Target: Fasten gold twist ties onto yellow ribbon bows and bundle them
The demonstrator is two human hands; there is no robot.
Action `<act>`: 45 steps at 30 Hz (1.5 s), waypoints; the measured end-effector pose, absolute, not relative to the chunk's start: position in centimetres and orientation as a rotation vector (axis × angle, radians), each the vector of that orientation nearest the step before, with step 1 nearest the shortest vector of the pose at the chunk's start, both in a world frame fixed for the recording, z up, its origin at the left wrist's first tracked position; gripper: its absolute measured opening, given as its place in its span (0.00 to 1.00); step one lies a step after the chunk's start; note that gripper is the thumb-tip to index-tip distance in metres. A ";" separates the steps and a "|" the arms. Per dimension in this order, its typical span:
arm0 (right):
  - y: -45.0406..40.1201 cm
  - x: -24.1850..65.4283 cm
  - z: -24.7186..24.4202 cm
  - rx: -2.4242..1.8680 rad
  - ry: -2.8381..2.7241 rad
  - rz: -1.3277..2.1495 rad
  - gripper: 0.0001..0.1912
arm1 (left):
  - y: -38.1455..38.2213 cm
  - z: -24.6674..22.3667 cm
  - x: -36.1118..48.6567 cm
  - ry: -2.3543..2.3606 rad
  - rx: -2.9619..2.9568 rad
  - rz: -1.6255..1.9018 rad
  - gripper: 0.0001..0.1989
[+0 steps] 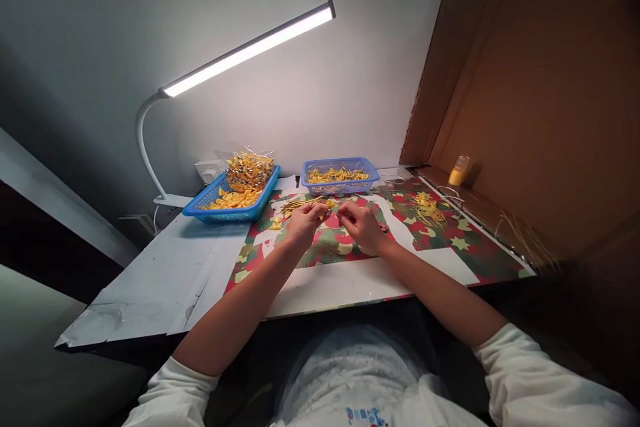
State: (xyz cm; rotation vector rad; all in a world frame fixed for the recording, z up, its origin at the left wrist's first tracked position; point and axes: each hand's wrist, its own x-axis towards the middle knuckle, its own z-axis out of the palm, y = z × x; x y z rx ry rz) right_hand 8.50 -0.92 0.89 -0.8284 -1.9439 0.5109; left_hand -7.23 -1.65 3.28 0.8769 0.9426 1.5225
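Pinches a small yellow piece (331, 203) with thumb and fingers of the left hand (306, 220), pressed closely together, above the patterned cover (463, 245) of the table (135, 280). Bends the fingers of the right hand (364, 227) inward, with tips near the thumb and just beside the left fingertips. Cannot tell about any thin thing between the right fingertips, nor about their complete closing: too small to see.

Has behind the left hand a bundle of thin stems (299, 204), and to its left a few loose yellow pieces (276, 223). Has farther left a blue basket (220, 215) with a yellow heap (235, 200) and a transparent bag (250, 170), and beyond the hands, near the wall (380, 80), a purple-blue basket (340, 189) of similar yellow things (340, 175). Has on the right side another bundle with yellow (429, 209) and, near the cardboard (540, 80), a small bottle (456, 177). Works under a long, lit lamp (250, 52).
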 end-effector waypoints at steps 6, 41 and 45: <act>-1.1 8.7 0.9 -0.857 -1.940 0.493 0.05 | -1.8 3.4 -7.3 0.945 0.846 1.517 0.08; -1.3 9.0 0.8 -0.827 -1.958 0.536 0.06 | -2.0 3.1 -7.5 1.003 0.962 1.476 0.08; -1.5 8.9 1.0 -0.842 -1.961 0.548 0.05 | -2.0 3.0 -7.5 0.982 0.939 1.454 0.09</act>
